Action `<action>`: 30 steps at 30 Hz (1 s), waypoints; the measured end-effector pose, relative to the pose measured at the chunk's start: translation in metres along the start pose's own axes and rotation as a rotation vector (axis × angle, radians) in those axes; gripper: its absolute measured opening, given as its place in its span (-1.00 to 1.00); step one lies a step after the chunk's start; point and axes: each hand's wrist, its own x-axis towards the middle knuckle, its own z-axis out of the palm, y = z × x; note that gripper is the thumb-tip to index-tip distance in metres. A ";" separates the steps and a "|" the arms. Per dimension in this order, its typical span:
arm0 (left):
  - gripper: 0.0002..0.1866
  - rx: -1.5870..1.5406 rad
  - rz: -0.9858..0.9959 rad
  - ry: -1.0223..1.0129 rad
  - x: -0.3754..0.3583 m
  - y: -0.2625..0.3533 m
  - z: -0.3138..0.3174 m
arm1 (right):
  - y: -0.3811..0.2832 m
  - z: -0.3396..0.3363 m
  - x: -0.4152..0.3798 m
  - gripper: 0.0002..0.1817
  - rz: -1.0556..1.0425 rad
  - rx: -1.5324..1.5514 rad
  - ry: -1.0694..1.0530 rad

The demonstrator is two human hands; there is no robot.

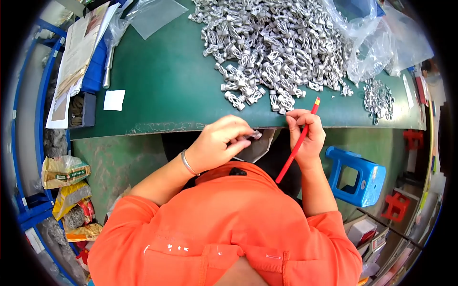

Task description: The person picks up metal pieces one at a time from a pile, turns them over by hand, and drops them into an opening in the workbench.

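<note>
My left hand (220, 142) is closed, with a small grey metal piece (256, 135) at its fingertips just in front of the table edge. My right hand (307, 134) grips a slim red pencil (296, 147) that slants across the palm, its paler end up over the table and its other end down toward my orange shirt. The fingertips of that hand are right at the table edge, close to the nearest pieces of a large pile of looped grey metal parts (276, 45). Below my left fingertips, a pale bag or sheet (260, 153) shows at my lap.
On the green table (157, 86) lie a white paper square (114, 100), a heap of small metal rings (378, 98) and clear plastic bags (369, 47). A blue stool (369, 181) stands at the right. Blue shelving (33, 209) and filled sacks (65, 171) line the left.
</note>
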 end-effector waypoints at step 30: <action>-0.77 -0.387 -0.024 0.164 0.008 0.002 0.011 | -0.026 0.022 -0.004 -0.66 0.402 1.028 -0.143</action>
